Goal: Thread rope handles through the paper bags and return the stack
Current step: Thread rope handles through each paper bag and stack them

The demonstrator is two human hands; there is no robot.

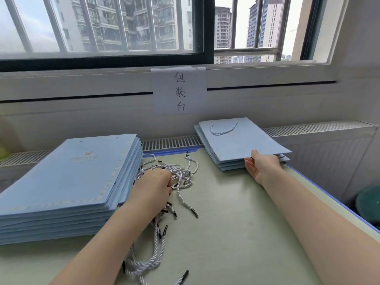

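Twisted white rope handles [176, 182] tangled on smooth green surface [236, 223], left hand [153, 187] fingers curled into them, tall flat blue paper bags [67, 182] at nine o'clock, right hand [262, 165] thumb-pinching top bag [240, 138] of handled stack at two o'clock.

Table [236, 233]: tall bag stack [67, 182] at left, smaller bag stack [242, 142] at far right, loose ropes [176, 177] between them. Paper sign [178, 90] behind, under window [102, 27].

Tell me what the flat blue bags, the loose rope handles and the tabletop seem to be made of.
Flat light-blue bags: matte paper or card, judging by crisp stacked edges and a gold print. Loose white twisted rope handles: cord, probably synthetic with a slight sheen, with dark tips, perhaps plastic. Pale green tabletop: smooth, low-gloss, likely laminate.
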